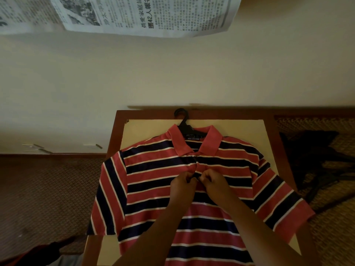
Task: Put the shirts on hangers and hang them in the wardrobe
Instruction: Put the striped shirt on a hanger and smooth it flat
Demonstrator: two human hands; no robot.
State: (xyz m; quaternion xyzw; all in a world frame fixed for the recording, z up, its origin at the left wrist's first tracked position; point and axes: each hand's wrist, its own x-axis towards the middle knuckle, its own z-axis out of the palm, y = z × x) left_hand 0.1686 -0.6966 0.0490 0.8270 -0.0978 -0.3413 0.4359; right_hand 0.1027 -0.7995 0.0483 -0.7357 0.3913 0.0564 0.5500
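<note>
Both hands — left (182, 186), right (213, 182) — in pinching grip on striped shirt's (153, 189) placket.

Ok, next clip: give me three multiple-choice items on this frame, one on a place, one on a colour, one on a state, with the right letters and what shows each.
1. Where does the hanger's hook lie?
A. Past the collar, at the table's far edge
B. Under the right sleeve
C. On the carpet

2. What colour is the shirt's collar?
A. White
B. Red
C. Navy

3. What are the two hands doing?
A. Resting flat on the table
B. Lifting the hanger
C. Pinching the placket below the collar

Answers:
1. A: the black hanger sticks out above the collar of the striped shirt, its hook over the table rim by the wall.
2. B: the collar is plain red, while the body has red, navy and white stripes.
3. C: the left hand and right hand meet at the shirt's front opening with fingers curled on the fabric.
</note>
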